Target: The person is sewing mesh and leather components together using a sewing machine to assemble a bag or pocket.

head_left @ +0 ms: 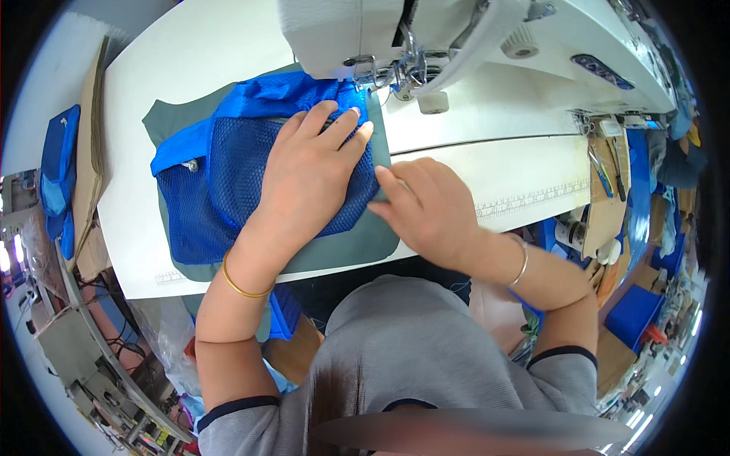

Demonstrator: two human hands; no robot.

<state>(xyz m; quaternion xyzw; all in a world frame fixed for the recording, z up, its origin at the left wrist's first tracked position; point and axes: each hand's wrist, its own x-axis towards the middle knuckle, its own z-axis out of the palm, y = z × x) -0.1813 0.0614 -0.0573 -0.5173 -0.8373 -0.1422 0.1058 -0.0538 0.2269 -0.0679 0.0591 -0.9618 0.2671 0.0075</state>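
My left hand (312,159) lies open on a blue mesh pouch (228,171) with a brighter blue band, fingers spread toward its upper right. The pouch rests on a grey-green fabric panel (350,247) on the white table. My right hand (418,205) is curled at the right edge of pouch and panel, index finger and thumb bent toward the fabric; what they grip is unclear. A white sewing machine's needle and foot area (411,72) stands just above the fabric's top right.
The white table (517,167) has a printed ruler along its front edge. At right, tools (608,167) lie on a board, with blue bins (631,319) below. Another blue pouch (57,167) lies beside brown card at left. A metal frame with cables (106,357) is lower left.
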